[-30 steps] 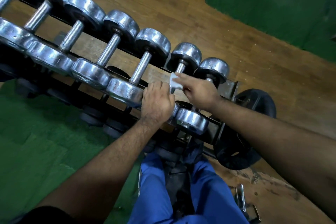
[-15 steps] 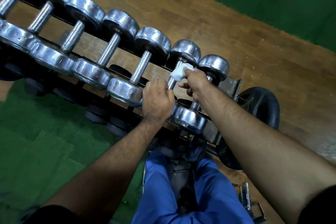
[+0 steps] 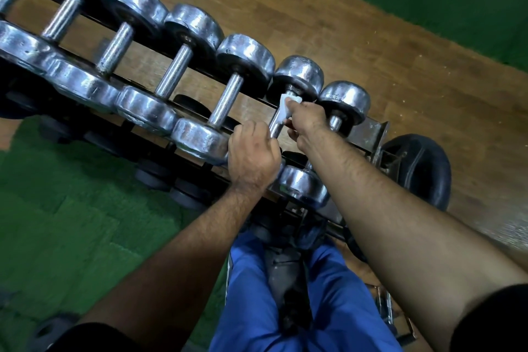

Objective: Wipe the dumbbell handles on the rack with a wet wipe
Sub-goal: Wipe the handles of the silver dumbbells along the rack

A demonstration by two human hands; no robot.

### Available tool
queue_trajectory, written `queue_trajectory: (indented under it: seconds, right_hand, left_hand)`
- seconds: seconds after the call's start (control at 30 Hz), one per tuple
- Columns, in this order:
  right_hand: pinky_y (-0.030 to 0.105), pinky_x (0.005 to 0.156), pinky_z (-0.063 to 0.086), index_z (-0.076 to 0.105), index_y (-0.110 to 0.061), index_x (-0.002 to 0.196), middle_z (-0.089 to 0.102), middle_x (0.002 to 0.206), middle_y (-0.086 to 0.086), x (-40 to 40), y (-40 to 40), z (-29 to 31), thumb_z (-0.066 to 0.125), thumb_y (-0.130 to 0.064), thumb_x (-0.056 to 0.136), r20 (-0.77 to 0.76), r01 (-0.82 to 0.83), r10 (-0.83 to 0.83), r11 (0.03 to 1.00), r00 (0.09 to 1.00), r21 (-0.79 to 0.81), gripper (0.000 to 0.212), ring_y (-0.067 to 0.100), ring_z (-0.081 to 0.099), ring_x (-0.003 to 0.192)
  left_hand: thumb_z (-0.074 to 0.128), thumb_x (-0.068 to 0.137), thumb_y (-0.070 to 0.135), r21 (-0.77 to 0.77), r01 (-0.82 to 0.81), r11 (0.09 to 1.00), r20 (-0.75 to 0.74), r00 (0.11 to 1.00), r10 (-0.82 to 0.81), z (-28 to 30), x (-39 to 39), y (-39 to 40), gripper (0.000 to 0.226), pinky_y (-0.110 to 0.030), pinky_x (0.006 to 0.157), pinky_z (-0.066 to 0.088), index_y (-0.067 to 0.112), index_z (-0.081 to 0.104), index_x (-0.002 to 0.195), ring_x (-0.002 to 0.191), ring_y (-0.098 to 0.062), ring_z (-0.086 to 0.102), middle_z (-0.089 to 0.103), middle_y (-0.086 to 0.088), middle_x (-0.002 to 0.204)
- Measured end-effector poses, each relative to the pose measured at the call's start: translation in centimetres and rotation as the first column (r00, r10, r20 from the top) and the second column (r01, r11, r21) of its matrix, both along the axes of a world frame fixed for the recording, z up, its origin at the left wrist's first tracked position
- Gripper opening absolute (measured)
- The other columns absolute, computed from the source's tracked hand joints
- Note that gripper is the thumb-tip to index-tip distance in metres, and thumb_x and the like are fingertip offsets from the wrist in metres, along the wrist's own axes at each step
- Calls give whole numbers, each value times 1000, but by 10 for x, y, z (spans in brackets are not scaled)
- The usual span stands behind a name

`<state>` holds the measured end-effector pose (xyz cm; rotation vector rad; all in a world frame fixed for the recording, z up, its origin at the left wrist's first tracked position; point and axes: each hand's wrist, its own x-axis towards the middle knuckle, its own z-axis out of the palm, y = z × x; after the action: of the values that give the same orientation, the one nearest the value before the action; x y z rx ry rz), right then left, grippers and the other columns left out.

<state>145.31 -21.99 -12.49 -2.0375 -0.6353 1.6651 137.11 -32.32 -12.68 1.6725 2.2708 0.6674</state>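
A row of chrome dumbbells with round silver heads [image 3: 245, 54] lies across a dark metal rack [image 3: 368, 130] that runs from the far left to the near right. The right hand [image 3: 305, 117] is closed around the knurled steel handle [image 3: 276, 128] of the second dumbbell from the right end, pinching a small crumpled white wet wipe [image 3: 285, 108] against the bar's far part, just beneath that dumbbell's far head [image 3: 300, 71]. The wipe is wrapped partly round the handle, with a loose corner sticking up toward the head.

The left hand [image 3: 253, 154] is curled shut over the near end of the same dumbbell — its knuckles cover the near head, and the fingertips touch the bar's near part. Just to the right, the last dumbbell's near head [image 3: 303, 184] shows bare between the two forearms.

Brown wooden flooring [image 3: 328, 8] lies beyond the rack, with green matting [image 3: 57, 208] on the near left. A black rubber weight plate [image 3: 420, 168] leans at the rack's right end, and blue trousers [image 3: 328, 308] show at the near edge.
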Motion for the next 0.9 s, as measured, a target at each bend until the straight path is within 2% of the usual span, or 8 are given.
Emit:
queue_trajectory:
  seconds: [0.07, 0.2, 0.43, 0.53, 0.63, 0.73, 0.8, 0.9]
  right_hand:
    - [17, 39, 28, 63, -17, 90, 65, 76, 5, 1, -4, -4, 63, -33, 95, 5, -7, 7, 1000, 1000, 17, 17, 12, 49, 53]
    - [14, 35, 24, 63, -17, 110, 64, 75, -1, 8, -4, -2, 53, -37, 100, -190, -69, 54, 995, 980, -74, 25, 3, 45, 42]
    - [13, 35, 24, 51, -23, 85, 44, 60, -4, -2, 0, -2, 56, -43, 98, -240, 16, -38, 995, 970, -94, 24, 2, 32, 36]
    - [9, 35, 24, 52, -22, 74, 40, 44, -6, -2, -19, -1, 59, -46, 96, -225, -85, 46, 982, 973, -169, 33, 2, 31, 32]
    - [7, 33, 20, 50, -21, 70, 40, 39, -8, 1, -26, 4, 60, -44, 95, -157, -263, 228, 931, 961, -252, 36, 0, 31, 29]
    - [8, 31, 18, 54, -20, 73, 48, 44, -8, -2, -10, 12, 63, -40, 94, -140, -135, 106, 967, 984, -215, 31, -1, 33, 28]
    - [11, 27, 20, 52, -19, 70, 47, 46, -6, -8, -4, 14, 64, -33, 96, -119, -18, 3, 992, 993, -128, 31, 0, 31, 23]
    - [10, 27, 18, 50, -19, 69, 40, 35, -8, -13, -21, 13, 59, -31, 99, -95, -217, 203, 958, 975, -185, 34, 1, 27, 21]
  left_hand:
    - [44, 78, 21, 8, 1, 1000, -2, 1000, -1, 0, 0, 0, 14, -31, 69, 26, 10, 52, 81, 74, -16, 33, 46, -3, 77]
    - [42, 79, 21, -6, -2, 1000, 3, 1000, 2, 1, 0, 1, 13, -31, 67, 27, 11, 51, 79, 74, -16, 34, 38, 2, 77]
    - [44, 80, 17, -38, 17, 999, 55, 998, -15, 8, -1, 2, 12, -33, 68, 31, 10, 54, 83, 76, -17, 35, 45, -1, 80]
    - [42, 79, 16, -9, 67, 998, 103, 992, -66, 16, -7, -5, 18, -35, 69, 34, 9, 56, 89, 78, -19, 40, 54, -8, 86]
    - [44, 80, 18, -22, 146, 989, 40, 989, -145, 22, -19, -19, 21, -40, 71, 40, 8, 59, 91, 80, -27, 50, 58, -9, 85]
    - [47, 83, 24, -63, 171, 983, 11, 985, -170, 25, -23, -29, 19, -43, 75, 47, 10, 60, 88, 80, -25, 54, 59, -6, 83]
    - [49, 90, 27, -72, 158, 985, 14, 987, -157, 23, -20, -34, 26, -43, 86, 50, 7, 62, 101, 93, -26, 59, 64, -10, 97]
    - [55, 97, 28, -107, 88, 990, 120, 990, -75, 21, -14, -43, 45, -39, 106, 41, -3, 54, 130, 125, -31, 52, 56, -20, 134]
